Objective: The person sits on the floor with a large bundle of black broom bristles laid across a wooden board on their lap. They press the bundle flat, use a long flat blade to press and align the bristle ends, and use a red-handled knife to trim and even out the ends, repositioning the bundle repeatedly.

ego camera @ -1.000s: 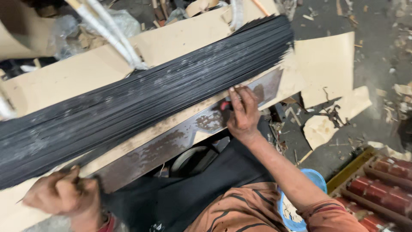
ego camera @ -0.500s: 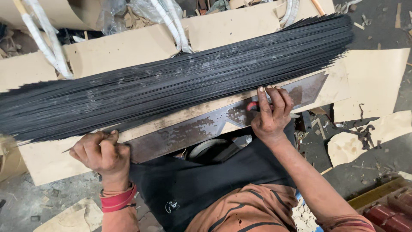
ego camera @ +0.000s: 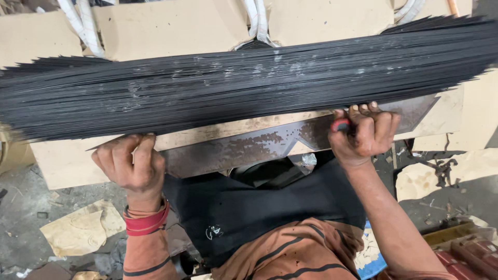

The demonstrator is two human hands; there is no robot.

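Both fists are closed on a long rusty blade: left hand and right hand at opposite ends, steadying it along the cardboard sheet's near edge beneath the bundle of thin black rods.

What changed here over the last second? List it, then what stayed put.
The left hand came up from the near edge to grip the left end of the long rusty metal blade. The right hand stayed clamped on the blade's right part, a red piece under its fingers. The bundle of black rods stayed across the cardboard.
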